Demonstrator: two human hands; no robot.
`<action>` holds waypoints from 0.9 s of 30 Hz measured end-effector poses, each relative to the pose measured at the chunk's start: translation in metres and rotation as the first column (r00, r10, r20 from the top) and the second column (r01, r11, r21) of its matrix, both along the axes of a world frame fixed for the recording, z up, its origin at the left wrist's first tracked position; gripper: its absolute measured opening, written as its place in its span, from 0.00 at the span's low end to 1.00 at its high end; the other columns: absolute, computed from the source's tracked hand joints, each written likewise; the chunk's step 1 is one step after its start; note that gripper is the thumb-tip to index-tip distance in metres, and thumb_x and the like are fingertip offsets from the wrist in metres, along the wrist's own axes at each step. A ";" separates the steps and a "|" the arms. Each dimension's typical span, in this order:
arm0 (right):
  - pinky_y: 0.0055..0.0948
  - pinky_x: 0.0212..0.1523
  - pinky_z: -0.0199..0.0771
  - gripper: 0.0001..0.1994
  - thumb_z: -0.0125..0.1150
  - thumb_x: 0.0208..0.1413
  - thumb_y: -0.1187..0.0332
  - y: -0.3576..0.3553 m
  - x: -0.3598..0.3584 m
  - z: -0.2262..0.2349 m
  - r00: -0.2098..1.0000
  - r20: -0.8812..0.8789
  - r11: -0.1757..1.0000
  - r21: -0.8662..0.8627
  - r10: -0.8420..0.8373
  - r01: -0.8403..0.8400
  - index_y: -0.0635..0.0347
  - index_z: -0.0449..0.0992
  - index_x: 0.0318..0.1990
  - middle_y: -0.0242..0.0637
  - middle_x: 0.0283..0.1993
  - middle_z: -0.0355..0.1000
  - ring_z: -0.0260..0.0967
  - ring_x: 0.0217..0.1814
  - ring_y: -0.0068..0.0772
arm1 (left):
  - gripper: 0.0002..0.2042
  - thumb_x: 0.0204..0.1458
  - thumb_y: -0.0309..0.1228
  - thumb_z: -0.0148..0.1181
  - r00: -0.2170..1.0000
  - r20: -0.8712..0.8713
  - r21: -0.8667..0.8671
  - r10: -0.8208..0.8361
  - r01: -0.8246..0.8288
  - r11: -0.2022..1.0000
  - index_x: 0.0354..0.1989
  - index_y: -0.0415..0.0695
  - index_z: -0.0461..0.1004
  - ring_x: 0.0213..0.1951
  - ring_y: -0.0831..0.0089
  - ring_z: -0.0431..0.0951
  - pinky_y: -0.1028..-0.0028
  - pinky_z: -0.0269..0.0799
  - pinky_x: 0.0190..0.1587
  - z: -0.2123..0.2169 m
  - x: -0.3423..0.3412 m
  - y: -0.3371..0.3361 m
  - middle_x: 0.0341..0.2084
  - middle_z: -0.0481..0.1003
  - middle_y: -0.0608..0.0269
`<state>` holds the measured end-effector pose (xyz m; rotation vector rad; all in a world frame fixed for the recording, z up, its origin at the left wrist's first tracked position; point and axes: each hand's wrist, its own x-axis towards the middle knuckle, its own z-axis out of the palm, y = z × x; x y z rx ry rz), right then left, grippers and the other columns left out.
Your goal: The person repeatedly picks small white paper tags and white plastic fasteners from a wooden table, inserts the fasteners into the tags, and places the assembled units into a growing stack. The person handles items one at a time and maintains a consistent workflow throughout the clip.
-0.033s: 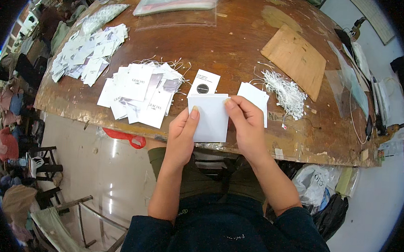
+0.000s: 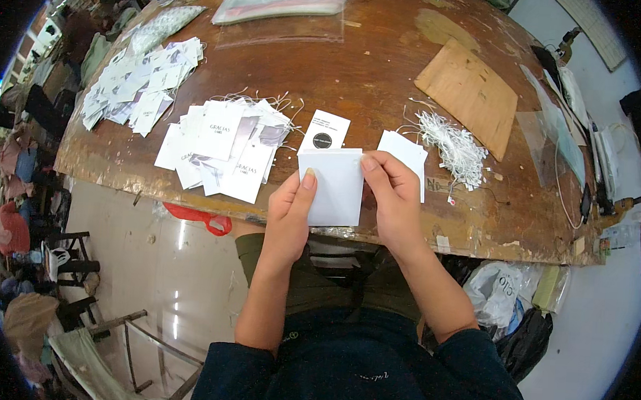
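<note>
Between my two hands, at the table's near edge, are blank white cards (image 2: 335, 190) held upright, one edge showing above another at the top. My left hand (image 2: 291, 209) grips their left side with the thumb across the front. My right hand (image 2: 393, 193) pinches the upper right corner between thumb and fingers. Just behind lies a white card with a black circle (image 2: 327, 124). Several white cards (image 2: 410, 157) lie to the right, beside a heap of white strings (image 2: 452, 149). To the left is a pile of printed white tags with strings (image 2: 225, 144).
A second pile of tags (image 2: 142, 82) spreads at the far left, near a filled plastic bag (image 2: 166, 29). Clear plastic sleeves (image 2: 283, 6) are stacked at the back. A thin wooden board (image 2: 471, 95) lies at the right of the brown table (image 2: 356, 71). Bags (image 2: 497, 296) hang below the right edge.
My right hand has shifted very slightly right at the cards' upper corner. All else looks the same.
</note>
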<state>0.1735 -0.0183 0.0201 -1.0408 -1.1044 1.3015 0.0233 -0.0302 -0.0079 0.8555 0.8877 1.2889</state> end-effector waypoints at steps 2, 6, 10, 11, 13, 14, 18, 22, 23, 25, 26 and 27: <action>0.16 0.32 0.66 0.12 0.53 0.66 0.64 -0.001 0.000 0.001 0.999 -0.036 1.000 0.003 -0.019 0.019 0.65 0.76 0.43 0.23 0.30 0.70 0.64 0.31 0.12 | 0.17 0.67 0.35 0.45 1.000 -0.004 0.046 0.021 -0.021 0.999 0.55 0.34 0.69 0.43 0.79 0.75 0.77 0.71 0.47 -0.001 0.000 0.000 0.44 0.76 0.61; 0.18 0.34 0.67 0.10 0.54 0.65 0.66 0.003 0.000 0.002 1.000 -0.010 0.999 -0.039 0.001 -0.002 0.65 0.76 0.41 0.26 0.31 0.71 0.65 0.32 0.14 | 0.18 0.68 0.36 0.44 0.989 -0.143 0.043 -0.035 0.042 0.998 0.53 0.33 0.70 0.41 0.81 0.74 0.80 0.70 0.45 0.000 0.002 0.000 0.42 0.76 0.62; 0.17 0.30 0.67 0.10 0.56 0.64 0.65 0.011 0.000 -0.003 0.966 -0.242 0.993 -0.088 -0.094 0.074 0.63 0.77 0.39 0.26 0.30 0.72 0.67 0.31 0.13 | 0.18 0.68 0.39 0.43 0.978 -0.181 0.117 0.101 -0.081 0.990 0.44 0.35 0.73 0.34 0.86 0.69 0.81 0.67 0.37 0.002 0.010 0.002 0.33 0.75 0.67; 0.18 0.30 0.67 0.09 0.56 0.64 0.65 0.012 0.000 -0.005 0.955 -0.281 0.993 -0.096 -0.090 0.065 0.63 0.77 0.39 0.26 0.30 0.73 0.67 0.30 0.13 | 0.18 0.68 0.39 0.43 0.975 -0.180 0.135 0.129 -0.105 0.985 0.43 0.35 0.73 0.34 0.85 0.69 0.81 0.67 0.37 0.002 0.011 0.003 0.32 0.75 0.67; 0.18 0.28 0.66 0.08 0.58 0.63 0.66 0.010 0.000 -0.007 0.931 -0.356 0.993 -0.111 -0.085 0.048 0.62 0.77 0.39 0.27 0.30 0.73 0.67 0.29 0.13 | 0.18 0.68 0.39 0.43 0.976 -0.159 0.144 0.150 -0.127 0.981 0.44 0.35 0.73 0.35 0.84 0.70 0.80 0.68 0.38 0.002 0.011 0.004 0.33 0.75 0.66; 0.18 0.27 0.66 0.08 0.59 0.62 0.67 0.010 0.000 -0.007 0.943 -0.324 0.994 -0.103 -0.079 0.048 0.63 0.77 0.39 0.27 0.30 0.73 0.67 0.29 0.13 | 0.17 0.68 0.38 0.44 0.980 -0.141 0.136 0.143 -0.124 0.983 0.45 0.35 0.72 0.35 0.84 0.71 0.80 0.68 0.40 0.002 0.010 0.004 0.34 0.75 0.66; 0.16 0.26 0.65 0.07 0.61 0.61 0.69 0.007 -0.001 -0.006 0.979 -0.171 0.992 -0.090 -0.107 0.092 0.64 0.76 0.41 0.28 0.29 0.73 0.66 0.27 0.13 | 0.17 0.68 0.38 0.44 0.977 -0.177 0.103 0.119 -0.102 0.989 0.46 0.35 0.72 0.36 0.83 0.72 0.80 0.69 0.41 0.003 0.009 0.004 0.36 0.75 0.65; 0.16 0.25 0.64 0.08 0.61 0.61 0.69 0.008 -0.002 -0.005 0.987 -0.107 0.990 -0.083 -0.120 0.111 0.65 0.76 0.42 0.28 0.29 0.73 0.66 0.27 0.12 | 0.17 0.67 0.37 0.45 0.979 -0.167 0.115 0.118 -0.099 0.988 0.47 0.34 0.72 0.36 0.83 0.73 0.80 0.69 0.40 0.006 0.013 0.003 0.36 0.76 0.64; 0.15 0.26 0.64 0.08 0.61 0.61 0.69 0.008 -0.003 -0.006 0.988 -0.101 0.992 -0.061 -0.121 0.115 0.65 0.76 0.42 0.28 0.29 0.73 0.66 0.27 0.12 | 0.16 0.67 0.37 0.46 0.983 -0.141 0.105 0.119 -0.104 0.989 0.47 0.34 0.72 0.36 0.83 0.73 0.80 0.70 0.39 0.007 0.014 0.003 0.35 0.76 0.64; 0.15 0.26 0.65 0.09 0.61 0.60 0.69 0.007 -0.004 -0.007 0.985 -0.099 0.990 -0.008 -0.140 0.140 0.65 0.76 0.43 0.27 0.29 0.73 0.65 0.27 0.11 | 0.15 0.65 0.35 0.51 0.988 -0.119 0.100 0.095 -0.084 0.992 0.47 0.34 0.73 0.36 0.82 0.74 0.80 0.70 0.39 0.008 0.014 0.004 0.36 0.77 0.62; 0.15 0.26 0.65 0.09 0.61 0.61 0.69 0.007 -0.004 -0.008 0.986 -0.107 0.992 -0.007 -0.126 0.126 0.65 0.76 0.43 0.27 0.29 0.73 0.65 0.27 0.11 | 0.14 0.63 0.34 0.54 0.990 -0.125 0.105 0.071 -0.058 0.993 0.47 0.34 0.74 0.36 0.82 0.75 0.79 0.71 0.39 0.009 0.013 0.004 0.36 0.78 0.61; 0.15 0.26 0.64 0.09 0.61 0.61 0.68 0.006 -0.003 -0.009 0.987 -0.116 0.994 -0.006 -0.113 0.113 0.66 0.76 0.42 0.27 0.29 0.73 0.65 0.27 0.11 | 0.14 0.61 0.33 0.57 0.990 -0.131 0.089 0.050 -0.039 0.995 0.48 0.34 0.74 0.36 0.81 0.76 0.79 0.71 0.39 0.010 0.011 0.005 0.36 0.78 0.61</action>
